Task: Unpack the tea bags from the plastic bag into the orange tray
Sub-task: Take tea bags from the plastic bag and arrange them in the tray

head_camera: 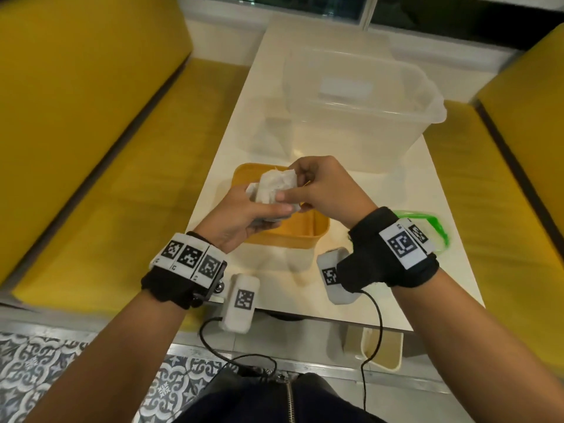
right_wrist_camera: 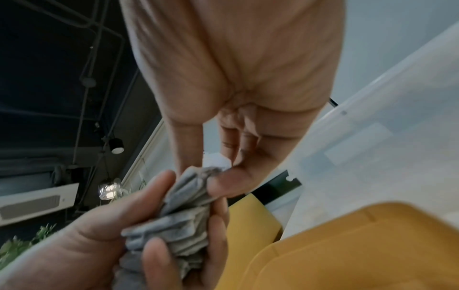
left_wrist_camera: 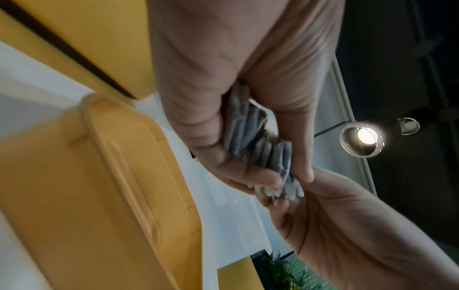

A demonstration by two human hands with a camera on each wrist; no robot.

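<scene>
A stack of white tea bags (head_camera: 274,184) is held just above the orange tray (head_camera: 296,232), which stands on the white table near its front. My left hand (head_camera: 254,210) grips the stack from below, thumb across its lower end. My right hand (head_camera: 297,186) pinches the upper end between thumb and fingers. In the left wrist view the folded tea bags (left_wrist_camera: 261,141) sit in my left hand (left_wrist_camera: 280,176), beside the orange tray (left_wrist_camera: 99,196). The right wrist view shows my right hand (right_wrist_camera: 196,178) pinching the tea bags (right_wrist_camera: 183,221). A clear plastic bag with a green seal (head_camera: 427,219) lies behind my right wrist.
A large clear plastic bin (head_camera: 366,102) stands on the white table (head_camera: 232,141) behind the tray. Yellow benches (head_camera: 91,132) flank the table on both sides. The table's near edge lies below my wrists, with cables hanging from the wrist cameras.
</scene>
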